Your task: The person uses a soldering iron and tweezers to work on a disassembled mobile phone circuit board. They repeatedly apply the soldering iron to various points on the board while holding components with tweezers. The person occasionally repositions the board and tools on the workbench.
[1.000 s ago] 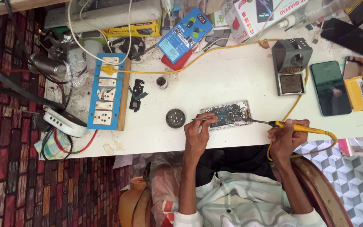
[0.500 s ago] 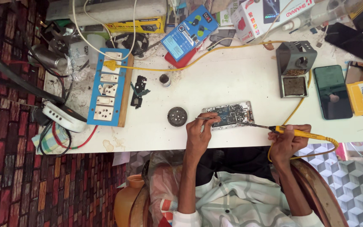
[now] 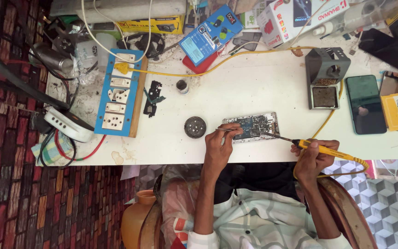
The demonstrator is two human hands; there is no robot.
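Opened phone point(image 3: 254, 127) lies near the table's point(image 3: 254, 87) front edge, long axis left-right. Yellow soldering iron point(image 3: 321, 148) is gripped by right hand point(image 3: 314, 159), tip at the board's right end; left hand point(image 3: 219, 147) is pinched on what are probably tweezers point(image 3: 224, 130).

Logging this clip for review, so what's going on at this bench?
A person is soldering at a white table. The right hand holds a yellow soldering iron, its tip on an opened phone's circuit board. The left hand holds a thin metal tool, probably tweezers, at the board's left edge. A round dark tin sits beside the board.
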